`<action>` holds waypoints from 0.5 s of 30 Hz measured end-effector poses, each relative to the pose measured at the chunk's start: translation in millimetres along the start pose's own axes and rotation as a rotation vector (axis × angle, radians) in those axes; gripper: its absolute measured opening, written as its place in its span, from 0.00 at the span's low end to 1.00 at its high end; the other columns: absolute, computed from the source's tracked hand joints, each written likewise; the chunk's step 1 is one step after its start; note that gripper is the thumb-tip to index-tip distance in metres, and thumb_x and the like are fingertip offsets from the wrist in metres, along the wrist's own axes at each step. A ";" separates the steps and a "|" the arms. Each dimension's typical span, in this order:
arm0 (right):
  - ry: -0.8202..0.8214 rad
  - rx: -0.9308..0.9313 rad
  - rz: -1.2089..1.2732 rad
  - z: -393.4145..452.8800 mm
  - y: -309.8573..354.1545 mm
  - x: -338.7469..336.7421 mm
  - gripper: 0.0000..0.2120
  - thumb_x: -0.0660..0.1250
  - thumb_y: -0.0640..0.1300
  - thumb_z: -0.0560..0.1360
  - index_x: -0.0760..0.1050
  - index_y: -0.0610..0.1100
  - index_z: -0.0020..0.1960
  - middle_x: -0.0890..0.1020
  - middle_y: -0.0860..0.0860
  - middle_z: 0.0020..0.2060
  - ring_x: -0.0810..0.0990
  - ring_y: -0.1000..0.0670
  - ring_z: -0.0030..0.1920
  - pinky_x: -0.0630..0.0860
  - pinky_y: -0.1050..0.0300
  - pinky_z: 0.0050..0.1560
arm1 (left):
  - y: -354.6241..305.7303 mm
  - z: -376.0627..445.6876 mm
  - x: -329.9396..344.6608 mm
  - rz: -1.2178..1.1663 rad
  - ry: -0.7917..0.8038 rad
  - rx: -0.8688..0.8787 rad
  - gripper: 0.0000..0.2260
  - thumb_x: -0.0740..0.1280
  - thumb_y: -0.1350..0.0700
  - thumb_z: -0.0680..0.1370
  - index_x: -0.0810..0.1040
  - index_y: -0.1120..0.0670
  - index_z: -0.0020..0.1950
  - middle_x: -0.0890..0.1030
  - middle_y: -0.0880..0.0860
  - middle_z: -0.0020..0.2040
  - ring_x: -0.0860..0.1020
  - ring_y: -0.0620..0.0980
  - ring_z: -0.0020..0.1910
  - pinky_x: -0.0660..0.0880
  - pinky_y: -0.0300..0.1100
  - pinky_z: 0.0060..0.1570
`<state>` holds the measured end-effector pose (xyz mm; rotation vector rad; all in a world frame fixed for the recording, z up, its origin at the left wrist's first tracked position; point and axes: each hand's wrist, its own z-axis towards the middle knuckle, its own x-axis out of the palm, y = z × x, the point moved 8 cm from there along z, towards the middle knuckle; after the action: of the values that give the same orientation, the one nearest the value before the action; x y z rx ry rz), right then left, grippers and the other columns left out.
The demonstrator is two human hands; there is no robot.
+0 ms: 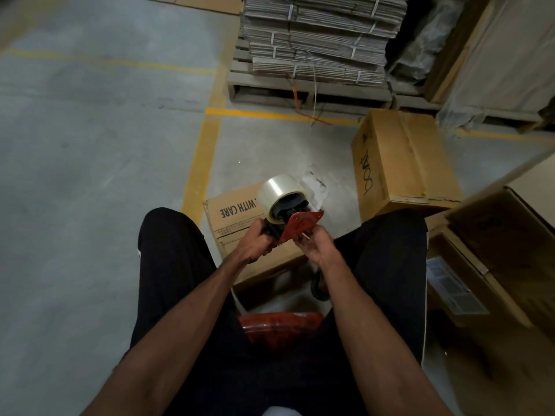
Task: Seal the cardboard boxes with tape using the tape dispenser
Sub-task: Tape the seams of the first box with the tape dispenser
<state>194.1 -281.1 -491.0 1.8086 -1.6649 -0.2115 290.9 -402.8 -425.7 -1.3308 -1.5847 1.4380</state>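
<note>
I hold a red tape dispenser (301,224) with a roll of clear tape (277,191) in front of my knees. My left hand (255,243) grips its black handle. My right hand (313,246) pinches the red front end of the dispenser. Below it, between my legs, lies a cardboard box (237,226) printed "WITH CARE". A second cardboard box (402,163) with handwriting on its side sits on the floor to the right, with tape along its top seam.
A red stool seat (279,327) shows under me. More cardboard boxes (495,253) crowd the right side. A pallet of bundled flat cartons (318,40) stands ahead. Yellow floor lines (199,163) mark the grey concrete floor, which stretches away to the left.
</note>
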 end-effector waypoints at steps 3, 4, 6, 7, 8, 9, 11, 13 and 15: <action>-0.016 -0.068 -0.068 3.9 8.4 -3.8 0.11 0.57 0.32 0.82 0.78 0.40 0.50 0.83 0.42 0.46 0.81 0.45 0.48 0.80 0.50 0.50 | 12.4 4.1 -1.1 0.031 0.000 -0.042 0.04 0.64 0.62 0.66 0.79 0.60 0.37 0.73 0.51 0.26 0.68 0.50 0.25 0.64 0.43 0.27; -0.026 -0.095 -0.087 5.7 12.3 -4.5 0.11 0.59 0.33 0.82 0.79 0.40 0.50 0.83 0.42 0.45 0.82 0.45 0.48 0.80 0.49 0.50 | 15.5 4.8 -1.7 0.042 0.002 -0.053 0.06 0.64 0.61 0.67 0.80 0.60 0.38 0.74 0.50 0.26 0.68 0.50 0.25 0.65 0.44 0.27; -0.053 -0.154 -0.151 9.9 21.6 -7.6 0.10 0.60 0.34 0.82 0.79 0.39 0.48 0.83 0.40 0.44 0.82 0.43 0.46 0.81 0.48 0.47 | 15.6 4.3 -2.0 0.061 0.005 -0.049 0.05 0.64 0.60 0.69 0.80 0.57 0.39 0.75 0.48 0.27 0.69 0.47 0.25 0.66 0.43 0.27; -0.065 -0.175 -0.174 9.4 26.9 -7.3 0.11 0.59 0.34 0.83 0.78 0.39 0.46 0.83 0.40 0.42 0.83 0.43 0.44 0.81 0.49 0.44 | 14.4 4.0 -2.4 0.071 0.004 -0.044 0.05 0.64 0.58 0.70 0.80 0.54 0.39 0.75 0.47 0.28 0.70 0.45 0.26 0.66 0.41 0.27; -0.077 -0.195 -0.182 10.8 32.3 -8.0 0.13 0.57 0.34 0.83 0.77 0.38 0.44 0.82 0.40 0.39 0.83 0.43 0.40 0.81 0.50 0.40 | 11.6 3.9 -2.2 0.079 0.006 -0.037 0.04 0.65 0.56 0.70 0.80 0.52 0.38 0.76 0.47 0.29 0.71 0.44 0.27 0.67 0.40 0.27; -0.084 -0.200 -0.187 13.4 36.0 -9.0 0.15 0.54 0.33 0.83 0.75 0.38 0.42 0.81 0.41 0.34 0.83 0.44 0.35 0.81 0.52 0.35 | 8.0 4.3 -1.5 0.092 0.016 -0.028 0.04 0.65 0.55 0.71 0.79 0.51 0.39 0.77 0.48 0.30 0.71 0.44 0.28 0.68 0.40 0.28; -0.127 -0.291 -0.314 20.4 48.6 -9.7 0.18 0.55 0.29 0.81 0.75 0.39 0.37 0.80 0.45 0.29 0.81 0.45 0.30 0.78 0.55 0.30 | 9.7 8.5 -0.7 0.129 0.045 -0.033 0.02 0.67 0.55 0.71 0.79 0.49 0.40 0.78 0.49 0.33 0.73 0.44 0.31 0.69 0.39 0.30; -0.151 -0.401 -0.500 34.7 59.4 -9.5 0.18 0.62 0.26 0.77 0.79 0.44 0.36 0.80 0.48 0.33 0.81 0.46 0.37 0.78 0.55 0.38 | 22.4 17.8 -6.6 0.170 0.034 -0.049 0.05 0.70 0.59 0.73 0.81 0.49 0.43 0.81 0.48 0.36 0.75 0.40 0.32 0.72 0.37 0.32; -0.175 -0.480 -0.677 47.1 66.9 -5.8 0.17 0.65 0.27 0.75 0.82 0.46 0.36 0.81 0.53 0.35 0.80 0.51 0.39 0.76 0.62 0.40 | 28.9 30.8 -15.9 0.206 -0.029 -0.051 0.04 0.73 0.59 0.74 0.84 0.50 0.45 0.84 0.47 0.38 0.76 0.38 0.35 0.74 0.39 0.34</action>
<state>112.6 -290.4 -491.5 1.9280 -0.9244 -0.9933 275.5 -430.9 -457.3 -1.5474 -1.5485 1.5527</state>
